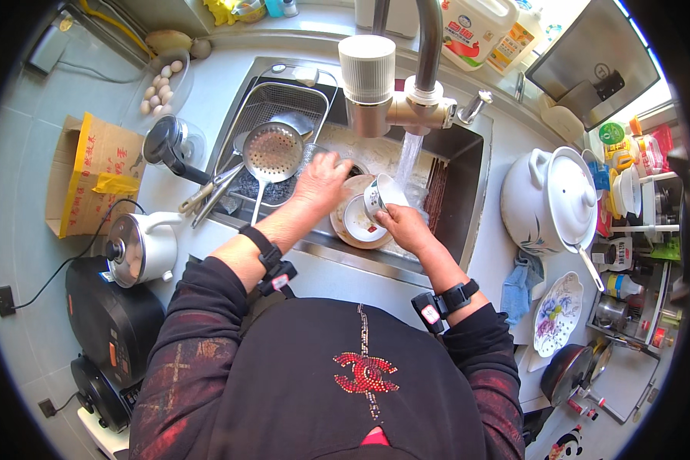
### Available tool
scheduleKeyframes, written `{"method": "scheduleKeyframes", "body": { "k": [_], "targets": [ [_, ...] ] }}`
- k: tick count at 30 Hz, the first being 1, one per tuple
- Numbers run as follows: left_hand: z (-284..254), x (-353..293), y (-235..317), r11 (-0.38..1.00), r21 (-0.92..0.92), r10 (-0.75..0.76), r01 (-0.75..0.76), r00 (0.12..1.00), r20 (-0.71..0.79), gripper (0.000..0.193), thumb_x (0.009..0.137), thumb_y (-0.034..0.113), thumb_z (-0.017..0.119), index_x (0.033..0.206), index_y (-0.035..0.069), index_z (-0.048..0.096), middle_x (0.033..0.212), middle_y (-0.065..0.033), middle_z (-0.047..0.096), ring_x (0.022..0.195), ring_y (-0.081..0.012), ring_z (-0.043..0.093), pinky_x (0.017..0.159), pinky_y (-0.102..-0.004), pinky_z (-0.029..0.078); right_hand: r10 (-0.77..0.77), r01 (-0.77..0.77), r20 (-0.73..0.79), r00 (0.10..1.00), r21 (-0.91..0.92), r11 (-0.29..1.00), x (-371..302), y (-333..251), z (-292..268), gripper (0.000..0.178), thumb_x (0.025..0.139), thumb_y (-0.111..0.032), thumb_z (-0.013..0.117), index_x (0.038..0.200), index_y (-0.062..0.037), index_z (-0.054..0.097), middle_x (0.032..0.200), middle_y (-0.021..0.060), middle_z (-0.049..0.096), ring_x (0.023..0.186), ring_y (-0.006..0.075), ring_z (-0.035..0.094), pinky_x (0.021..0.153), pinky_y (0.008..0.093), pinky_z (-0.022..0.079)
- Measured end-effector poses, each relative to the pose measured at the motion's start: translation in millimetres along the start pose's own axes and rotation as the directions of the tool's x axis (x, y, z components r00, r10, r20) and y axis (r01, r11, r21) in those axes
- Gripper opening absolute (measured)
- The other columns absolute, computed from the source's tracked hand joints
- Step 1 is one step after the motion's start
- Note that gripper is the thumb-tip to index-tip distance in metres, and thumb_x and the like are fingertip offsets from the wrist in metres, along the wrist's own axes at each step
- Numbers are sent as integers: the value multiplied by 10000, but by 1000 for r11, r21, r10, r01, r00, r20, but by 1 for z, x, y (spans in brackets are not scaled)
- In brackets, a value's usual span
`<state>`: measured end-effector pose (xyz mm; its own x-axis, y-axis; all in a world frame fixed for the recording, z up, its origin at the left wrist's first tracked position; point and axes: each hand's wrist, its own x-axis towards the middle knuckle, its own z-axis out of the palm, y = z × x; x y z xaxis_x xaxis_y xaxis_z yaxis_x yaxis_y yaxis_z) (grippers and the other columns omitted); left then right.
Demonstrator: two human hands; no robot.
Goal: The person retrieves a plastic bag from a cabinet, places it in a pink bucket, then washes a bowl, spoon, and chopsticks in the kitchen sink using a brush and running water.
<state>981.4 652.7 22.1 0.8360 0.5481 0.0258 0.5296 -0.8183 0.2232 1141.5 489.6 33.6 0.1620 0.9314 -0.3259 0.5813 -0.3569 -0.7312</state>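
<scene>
Inside the sink [479, 165], my right hand [408, 228] grips a small patterned white bowl [376, 198] by its rim, tilted on its side. Under it sit a second white bowl [358, 228] and a round, light-brown dish [341, 222]. My left hand [323, 182] hovers at the left of these dishes with its fingers partly bent and apart, and I see nothing held in it. Close to its fingertips is a dark round thing, mostly hidden. Water [409, 159] runs from the faucet [425, 115] just behind the bowl.
A wire basket [272, 100] and a perforated skimmer [272, 151] occupy the sink's left side. Left of it stand a glass pitcher [182, 142], a white electric pot [142, 245] and a cardboard box [96, 176]. A large white pot [548, 199] and blue cloth [521, 287] are at right.
</scene>
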Motion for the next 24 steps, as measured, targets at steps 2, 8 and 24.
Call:
{"method": "scheduleKeyframes", "body": {
  "k": [2,8,24],
  "targets": [
    [-5,-6,-23,923,375,131,-80,985,-112,448,781,227,643,1217,142,586,1256,-122,516,1111,-275,512,873,-406,442,-20,22,19,1000,-112,994,-3,2,1,291,937,-313,501,938,-53,632,826,162,678,819,356,646,733,445,500],
    [-14,-3,-41,916,382,89,-126,989,115,157,745,100,596,899,74,581,985,-101,539,978,-286,571,757,-369,513,-140,135,23,990,-465,875,-11,6,12,224,907,-273,546,879,-73,642,811,162,666,776,359,652,682,460,523],
    [-4,18,49,408,-744,-307,529,847,434,388,864,64,505,1233,163,570,1017,-135,650,893,-237,655,744,-384,547,-296,127,-226,928,-556,821,-30,-12,-10,92,765,-114,584,747,-82,668,734,128,686,677,276,687,612,388,543]
  ]
}}
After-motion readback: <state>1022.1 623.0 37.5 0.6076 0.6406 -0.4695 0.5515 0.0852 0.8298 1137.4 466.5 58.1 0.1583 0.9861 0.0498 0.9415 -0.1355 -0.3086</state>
